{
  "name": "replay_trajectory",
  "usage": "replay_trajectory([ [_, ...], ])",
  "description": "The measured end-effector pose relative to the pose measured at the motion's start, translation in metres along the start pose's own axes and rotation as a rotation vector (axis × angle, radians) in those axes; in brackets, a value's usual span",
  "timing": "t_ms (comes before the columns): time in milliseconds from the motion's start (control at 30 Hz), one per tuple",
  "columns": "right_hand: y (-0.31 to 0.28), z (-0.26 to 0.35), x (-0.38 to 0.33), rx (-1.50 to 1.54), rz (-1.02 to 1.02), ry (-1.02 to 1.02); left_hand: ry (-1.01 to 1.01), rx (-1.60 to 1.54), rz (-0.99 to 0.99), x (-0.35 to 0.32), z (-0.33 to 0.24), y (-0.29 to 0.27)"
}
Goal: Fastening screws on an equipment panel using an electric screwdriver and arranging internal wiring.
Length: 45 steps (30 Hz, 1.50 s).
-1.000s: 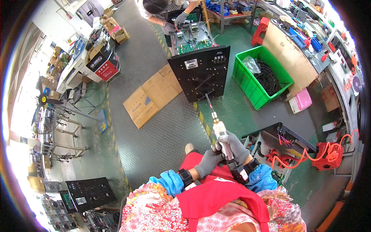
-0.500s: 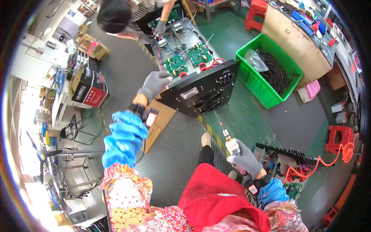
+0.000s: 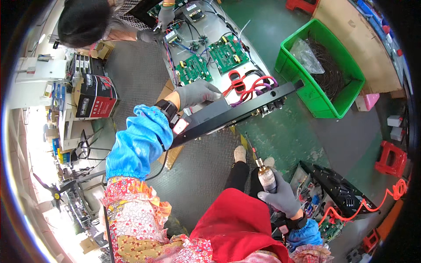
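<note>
My right hand (image 3: 280, 197), in a grey glove, is wrapped round a power screwdriver (image 3: 266, 177) with a brass-coloured nose and a long thin bit pointing away from me. At the far side of a black metal panel (image 3: 232, 119), my gloved left hand (image 3: 199, 93) has its fingers closed at the panel's inner edge, partly hiding that edge. The panel stands tilted, seen almost edge-on, at the near end of an open metal chassis (image 3: 206, 39). Red cables (image 3: 258, 85) loop behind it. Green circuit boards (image 3: 227, 53) sit in the chassis.
Across the chassis, a co-worker's gloved hand (image 3: 165, 17) works among wires. A green bin (image 3: 315, 83) with black cable and a plastic bag stands at the right. Below it are another black panel (image 3: 337, 188), a coiled orange hose (image 3: 398, 189) and a red stool (image 3: 388, 158). Boxes (image 3: 94, 96) stand left.
The black panel has tipped from showing its outer face to nearly edge-on, revealing more red cables behind it. My left hand has shifted right in view; my right hand still holds the screwdriver.
</note>
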State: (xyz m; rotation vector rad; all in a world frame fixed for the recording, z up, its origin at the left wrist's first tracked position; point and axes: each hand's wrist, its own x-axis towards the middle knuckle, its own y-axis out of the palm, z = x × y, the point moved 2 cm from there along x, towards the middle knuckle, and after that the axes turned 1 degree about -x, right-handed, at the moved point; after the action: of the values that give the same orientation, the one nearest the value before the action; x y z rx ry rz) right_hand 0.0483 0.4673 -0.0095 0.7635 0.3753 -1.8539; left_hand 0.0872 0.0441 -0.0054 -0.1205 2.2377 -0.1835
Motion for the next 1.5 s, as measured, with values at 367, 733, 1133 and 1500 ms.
replay_trajectory([
  [367, -0.003, 0.016, 0.031, -0.355, 0.020, -0.044, -0.040, -0.038, -0.097, 0.006, -0.001, -0.003],
  [733, 0.003, 0.016, 0.038, -0.398, -0.016, -0.077, -0.051, -0.122, -0.077, 0.010, 0.009, -0.006],
  [1133, 0.006, 0.022, 0.034, -0.389, -0.028, -0.055, -0.034, -0.114, -0.082, 0.009, 0.007, -0.006],
  [1500, 0.002, 0.023, 0.029, -0.102, 0.083, -0.124, -0.024, -0.132, -0.068, 0.002, 0.003, 0.000],
])
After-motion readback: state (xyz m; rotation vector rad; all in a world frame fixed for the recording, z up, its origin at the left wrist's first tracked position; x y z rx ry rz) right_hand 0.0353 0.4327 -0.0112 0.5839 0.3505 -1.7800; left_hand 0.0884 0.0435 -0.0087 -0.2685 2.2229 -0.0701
